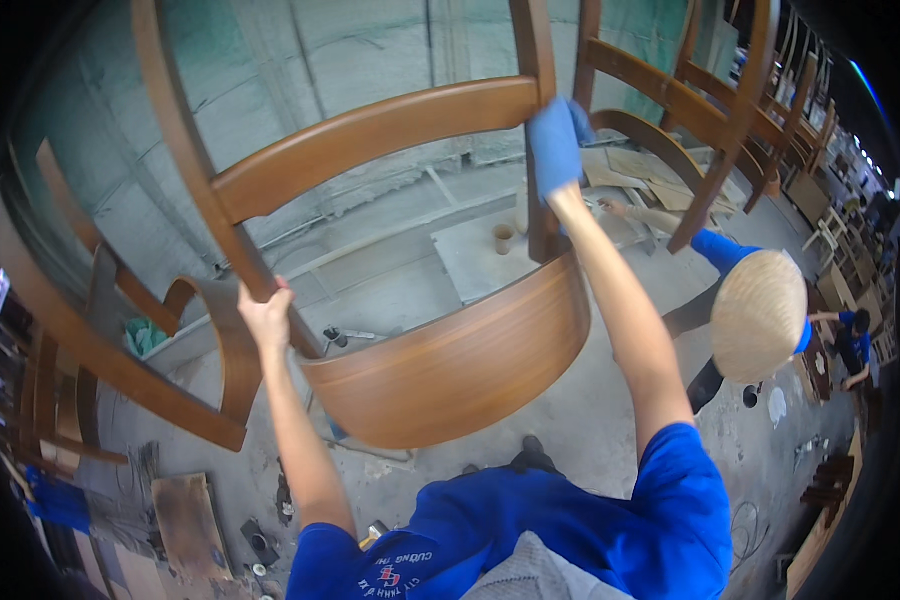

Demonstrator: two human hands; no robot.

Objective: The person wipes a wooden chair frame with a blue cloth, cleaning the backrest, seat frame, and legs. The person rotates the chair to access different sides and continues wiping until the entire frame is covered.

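Note:
A brown wooden chair frame stands before me, with two uprights, a crossrail (380,125) and a wide curved panel (460,365) at its lower end. My left hand (267,315) is closed around the left upright (192,125), just above the panel. My right hand (564,194) is raised to the right upright (532,45), beside the end of the crossrail. A blue cloth (556,145) covers its fingers and lies against the wood; motion blurs it slightly.
Similar chair frames hang or stand at left (110,340) and right (690,105). A co-worker in a conical hat (760,315) bends close on my right. A brown cup (503,237) stands on a pale board (460,262) beyond the panel. A stained board (190,525) lies at lower left.

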